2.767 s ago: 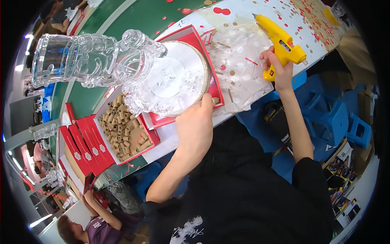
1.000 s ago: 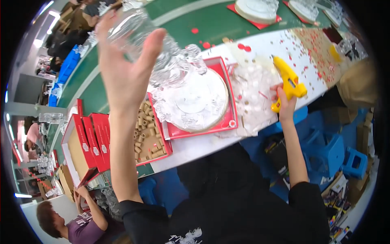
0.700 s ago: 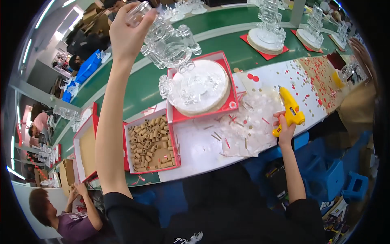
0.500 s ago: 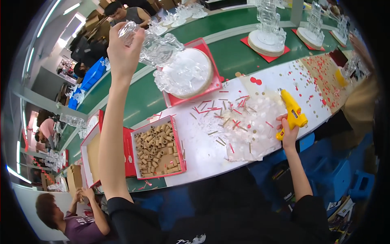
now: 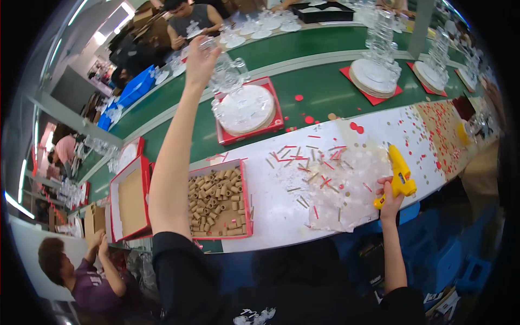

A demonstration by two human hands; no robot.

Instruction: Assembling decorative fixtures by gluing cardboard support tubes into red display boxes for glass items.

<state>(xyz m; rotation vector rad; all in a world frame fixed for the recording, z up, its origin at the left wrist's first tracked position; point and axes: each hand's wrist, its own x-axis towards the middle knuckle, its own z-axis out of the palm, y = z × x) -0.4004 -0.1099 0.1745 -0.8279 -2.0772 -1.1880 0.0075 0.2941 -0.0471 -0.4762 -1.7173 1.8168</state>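
Currently, a worker's left hand (image 5: 200,62) grasps the upper end of a clear, glass-like sculpted ornament (image 5: 226,78), fingers curled around it, above a round white disc (image 5: 249,111). Disc and ornament sit in a shallow red box (image 5: 277,116) on a long green tabletop (image 5: 325,100); whether the ornament's foot touches the disc cannot be told. Well apart, the right hand (image 5: 390,197) is clenched around the handle of a yellow plastic glue gun (image 5: 401,170), its nozzle pointing away from the worker; whether a finger presses the trigger cannot be seen. Between the hands, red and brown sticks (image 5: 292,157) litter a white work surface (image 5: 271,216). Beside the left forearm, short brown cardboard tubes (image 5: 222,195) fill much of a red-rimmed box (image 5: 248,197).
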